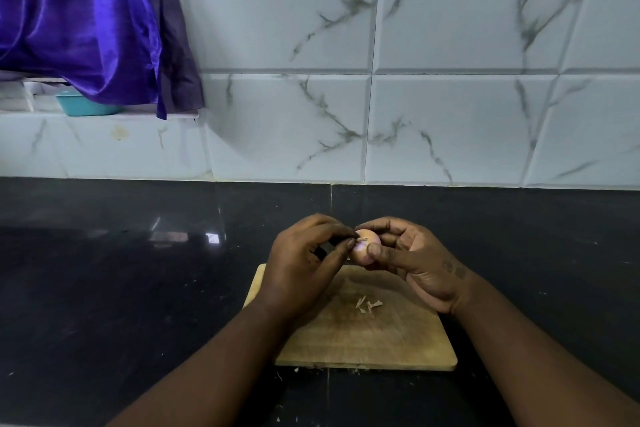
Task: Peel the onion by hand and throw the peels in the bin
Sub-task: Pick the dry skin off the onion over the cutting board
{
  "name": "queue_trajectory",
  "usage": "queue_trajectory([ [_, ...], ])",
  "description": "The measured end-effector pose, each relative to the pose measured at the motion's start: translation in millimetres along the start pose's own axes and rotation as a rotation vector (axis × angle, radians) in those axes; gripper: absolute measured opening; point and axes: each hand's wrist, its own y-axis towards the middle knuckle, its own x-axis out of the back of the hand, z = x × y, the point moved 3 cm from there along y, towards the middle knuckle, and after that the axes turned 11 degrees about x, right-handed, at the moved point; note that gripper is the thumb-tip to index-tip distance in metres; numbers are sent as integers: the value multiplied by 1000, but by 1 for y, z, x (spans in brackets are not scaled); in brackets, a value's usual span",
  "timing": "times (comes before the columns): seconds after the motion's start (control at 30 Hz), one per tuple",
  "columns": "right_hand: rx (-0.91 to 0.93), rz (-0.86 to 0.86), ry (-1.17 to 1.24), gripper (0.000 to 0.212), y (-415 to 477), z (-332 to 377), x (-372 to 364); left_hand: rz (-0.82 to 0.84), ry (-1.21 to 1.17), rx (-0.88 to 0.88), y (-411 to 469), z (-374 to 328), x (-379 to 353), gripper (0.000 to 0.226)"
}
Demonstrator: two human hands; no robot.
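A glossy black counter (121, 288) is stretching out under a marble-look tiled wall (450, 45), and the action is sitting right in the middle. The right hand (415, 263) is cradling the small onion (365, 248), fingers curled behind it and thumb pressing its front, holding it in the air over the far edge of the wooden cutting board (381, 340). The left hand (301, 263) is working from the other side, thumb and forefinger pinching at a dry nub near the onion's top. It is looking light and firm, its papery skin likely to tear off in brittle flakes over a slick layer, so that stub end seems the best place to get a purchase. A few pale peel scraps (367, 304) are lying on the board below. Further out, a purple curtain (86, 28) is hanging over a ledge, half covering a teal tub (83, 107). No bin is showing anywhere, and the hands are hiding the onion's back and underside, so how much skin is on it is hard to tell.
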Motion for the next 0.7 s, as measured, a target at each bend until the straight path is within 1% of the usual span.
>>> queue_trajectory([
  [0.13,19,0,-88,44,1,-1,-2,21,16,31,0,-1,-2,14],
  [0.27,26,17,-104,44,1,-1,-4,40,-20,102,0,-2,-3,22],
  [0.33,28,26,-96,44,1,-2,-4,35,-71,147,0,-2,-4,26],
  [0.47,31,31,-91,43,1,-3,-3,81,-131,214,0,1,-7,19],
  [0.57,19,43,-71,41,0,-2,-3,113,-142,250,-2,1,-10,20],
  [0.7,-3,51,18,37,0,-2,-4,137,-211,269,-3,5,-12,18],
])
